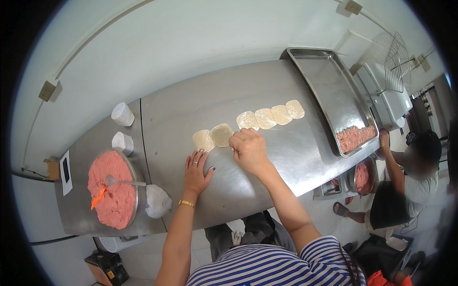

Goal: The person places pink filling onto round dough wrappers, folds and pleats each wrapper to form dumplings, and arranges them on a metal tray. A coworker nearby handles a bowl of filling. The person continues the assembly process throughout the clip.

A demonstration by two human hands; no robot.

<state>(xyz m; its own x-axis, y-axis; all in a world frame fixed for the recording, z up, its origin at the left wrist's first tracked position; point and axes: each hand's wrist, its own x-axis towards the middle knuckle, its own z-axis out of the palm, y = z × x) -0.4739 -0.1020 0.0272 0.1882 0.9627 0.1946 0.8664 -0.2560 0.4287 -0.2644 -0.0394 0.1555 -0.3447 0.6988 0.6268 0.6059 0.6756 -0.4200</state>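
Two round, floury dough wrappers lie side by side on the steel table: a left one (202, 141) and a slightly darker right one (222, 136). My left hand (194, 172) is open, its fingertips at the lower edge of the left wrapper. Close by the right wrapper's right edge, my right hand (249, 149) is closed, and whatever its fingers hold, if anything, is hidden. Just beyond that hand runs an overlapping row of several more wrappers (265, 118), dusted with flour.
At left, a big bowl of pink ground meat (107, 209) holds a metal spoon (126, 182) and an orange-handled tool (98, 198). White containers and a plastic bag (157, 201) stand beside it. On the right, a metal tray (312, 90) holds filled pieces (355, 139); a co-worker (410, 181) reaches toward it.
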